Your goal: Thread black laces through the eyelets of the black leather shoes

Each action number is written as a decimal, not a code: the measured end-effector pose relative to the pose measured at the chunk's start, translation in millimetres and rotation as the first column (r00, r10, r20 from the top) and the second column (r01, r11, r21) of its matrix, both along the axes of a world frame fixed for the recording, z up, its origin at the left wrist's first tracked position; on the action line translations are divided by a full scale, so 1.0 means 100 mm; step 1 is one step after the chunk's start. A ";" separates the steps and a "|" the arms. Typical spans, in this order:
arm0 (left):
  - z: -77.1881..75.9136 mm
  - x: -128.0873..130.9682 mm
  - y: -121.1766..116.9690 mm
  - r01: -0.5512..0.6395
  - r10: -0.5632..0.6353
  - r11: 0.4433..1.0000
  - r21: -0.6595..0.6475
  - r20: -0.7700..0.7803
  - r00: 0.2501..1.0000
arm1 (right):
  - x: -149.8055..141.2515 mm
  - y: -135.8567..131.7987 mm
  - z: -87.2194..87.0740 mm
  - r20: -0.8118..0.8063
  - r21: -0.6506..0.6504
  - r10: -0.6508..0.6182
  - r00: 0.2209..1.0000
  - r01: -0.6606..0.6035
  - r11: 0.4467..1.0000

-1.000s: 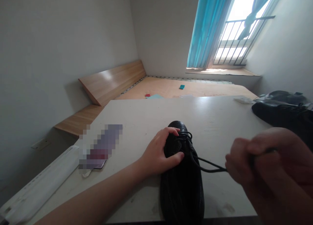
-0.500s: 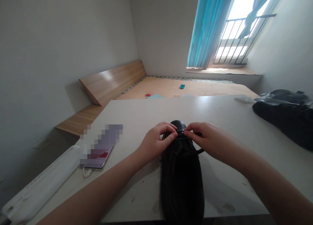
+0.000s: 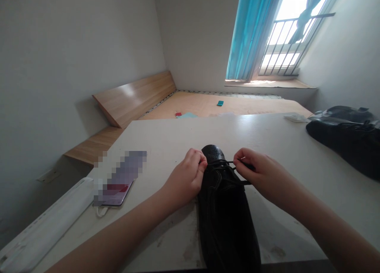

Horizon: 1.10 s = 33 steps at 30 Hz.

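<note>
A black shoe (image 3: 209, 209) rests on the white table, its toe pointing away from me and its opening toward me. Across its front runs a dark shoelace (image 3: 228, 162), drawn out sideways near the toe. My right hand (image 3: 252, 166), just right of the shoe, pinches the lace, and a stretch of it shows taut between the fingers and the shoe. At the shoe's left side my left hand (image 3: 190, 170) is closed, fingertips pressed together at the lace's other side; the lace inside those fingers is mostly hidden.
A phone (image 3: 120, 191) with a white cable lies on the table (image 3: 166, 138) at left, beside a long white box-like object (image 3: 50, 229). Another black shoe (image 3: 347, 142) stands at right near clear plastic (image 3: 297, 117). Beyond the table is a bed (image 3: 252, 102).
My hands have moved apart, left hand to the left and right hand to the right, stretching the lace between them. The shoe has turned slightly, its heel shifting right.
</note>
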<state>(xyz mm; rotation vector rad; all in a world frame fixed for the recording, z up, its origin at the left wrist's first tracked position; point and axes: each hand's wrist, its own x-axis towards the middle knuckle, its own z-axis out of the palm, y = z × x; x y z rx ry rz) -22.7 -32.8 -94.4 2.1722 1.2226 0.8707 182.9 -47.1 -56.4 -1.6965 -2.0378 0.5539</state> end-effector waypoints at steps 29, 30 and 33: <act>0.32 -0.05 -0.11 0.072 -0.090 0.984 -0.164 -0.101 0.991 | 0.01 -0.03 -0.07 -0.119 -0.042 0.108 0.987 -0.114 0.993; 0.32 -0.06 -0.11 0.080 -0.099 0.981 -0.175 -0.102 0.990 | 0.00 -0.04 -0.09 -0.133 -0.032 0.096 0.986 -0.101 0.994; 0.31 -0.08 -0.10 0.098 -0.118 0.976 -0.195 -0.096 0.988 | -0.03 -0.06 -0.12 -0.167 -0.042 0.079 0.983 -0.088 0.995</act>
